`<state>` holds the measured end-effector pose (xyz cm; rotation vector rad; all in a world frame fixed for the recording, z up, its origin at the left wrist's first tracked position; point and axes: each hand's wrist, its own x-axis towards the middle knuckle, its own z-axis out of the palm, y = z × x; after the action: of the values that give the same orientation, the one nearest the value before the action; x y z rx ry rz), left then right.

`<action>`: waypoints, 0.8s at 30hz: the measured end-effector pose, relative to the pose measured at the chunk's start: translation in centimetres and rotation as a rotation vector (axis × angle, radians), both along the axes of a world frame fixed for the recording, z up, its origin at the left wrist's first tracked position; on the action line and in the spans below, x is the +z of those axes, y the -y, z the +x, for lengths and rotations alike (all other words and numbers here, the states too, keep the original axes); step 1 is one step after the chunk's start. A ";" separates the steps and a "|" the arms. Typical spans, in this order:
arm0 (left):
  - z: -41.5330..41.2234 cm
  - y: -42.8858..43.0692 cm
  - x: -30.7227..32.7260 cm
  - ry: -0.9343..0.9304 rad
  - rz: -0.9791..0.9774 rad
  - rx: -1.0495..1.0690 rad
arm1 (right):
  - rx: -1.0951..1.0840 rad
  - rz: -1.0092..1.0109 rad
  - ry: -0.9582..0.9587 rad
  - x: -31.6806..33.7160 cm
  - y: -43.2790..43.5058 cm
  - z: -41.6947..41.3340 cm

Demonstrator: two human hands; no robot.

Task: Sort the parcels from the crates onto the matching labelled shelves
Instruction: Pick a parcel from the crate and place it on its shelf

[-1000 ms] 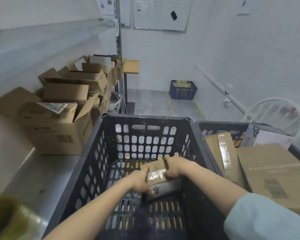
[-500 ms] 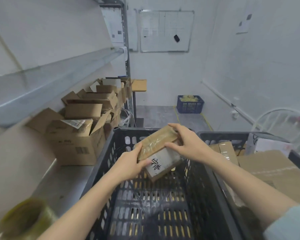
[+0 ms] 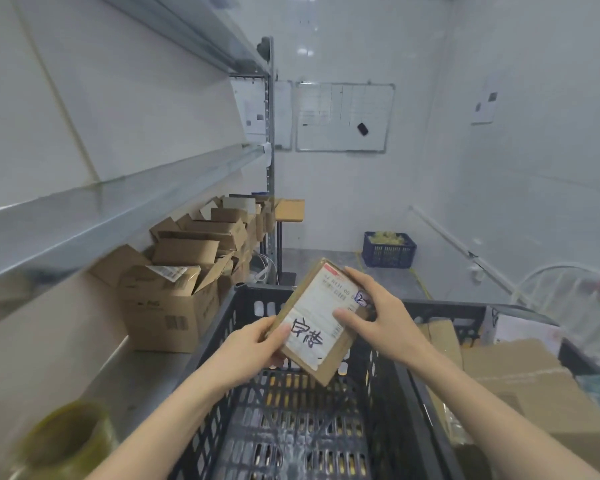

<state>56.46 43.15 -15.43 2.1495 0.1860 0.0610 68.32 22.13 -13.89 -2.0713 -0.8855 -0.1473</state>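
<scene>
While the parcel (image 3: 321, 323) is held in the air above the black crate (image 3: 205, 375), both hands have hold of it: the left hand (image 3: 253, 348) grips the lower-left edge, thumb on the top face and fingers curled beneath; the right hand (image 3: 378, 313) grips the upper-right edge, thumb pressed on the label and fingers wrapped round the far side. Parcel: 1 flat brown cardboard packet, tilted, label face turned up toward the camera. A white shipping label covers most of that face, with black handwritten characters on its lower half and a small inked mark beginning "2-" just beside the right hand; the printed lines are too blurred to read. Black crate: slotted walls and floor, directly below the parcel, not touching it. A 2nd crate (image 3: 447, 306) stands touching its right side and holds several brown boxes (image 3: 520, 372). To the left, the lower shelf (image 3: 132, 382) carries a row of open cardboard cartons (image 3: 167, 306) running toward the back wall; a metal shelf (image 3: 111, 206) sits above them. A yellowish tape roll (image 3: 66, 441), blurred, lies at the near left. On the far wall hangs a whiteboard (image 3: 342, 116); a blue crate (image 3: 388, 251) stands on the floor below it.
</scene>
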 end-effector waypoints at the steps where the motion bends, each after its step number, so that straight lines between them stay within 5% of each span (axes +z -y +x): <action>1: -0.4 0.3 0.1 0.015 0.097 0.007 | -0.004 0.015 -0.015 0.2 0.2 -0.2; 6: -1.4 1.5 0.4 0.119 0.368 0.066 | -0.012 0.062 -0.054 1.7 1.4 -0.6; 12: -2.4 2.7 1.2 0.197 0.177 -0.226 | -0.004 0.059 -0.076 3.0 2.1 -1.4; 24: -2.8 5.1 -0.6 0.314 0.250 -0.090 | -0.131 0.142 -0.031 2.9 1.1 -4.4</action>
<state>53.65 38.02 -15.99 2.3586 -0.1074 0.3849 63.95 20.99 -10.99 -1.9928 -0.7008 -0.2408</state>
